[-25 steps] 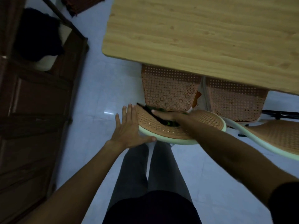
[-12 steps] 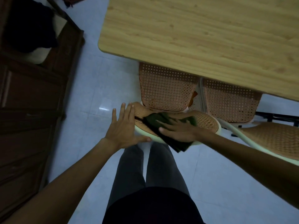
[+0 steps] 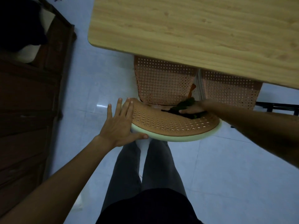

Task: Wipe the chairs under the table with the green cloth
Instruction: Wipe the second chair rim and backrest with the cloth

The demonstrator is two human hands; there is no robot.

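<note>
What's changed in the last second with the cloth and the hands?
The right hand swept the green cloth toward the near rim of the chair back, then back to the far edge. The left hand stayed flat on the chair's left edge; the table did not move.

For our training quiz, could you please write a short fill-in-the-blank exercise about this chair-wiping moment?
1. The right hand presses a ____ cloth on the chair back.
2. The left hand rests on the chair back's ____ end.
3. The chair seats are tucked partly under the ____ table.
4. The left hand holds ____.

Missing words: green; left; wooden; nothing
</note>
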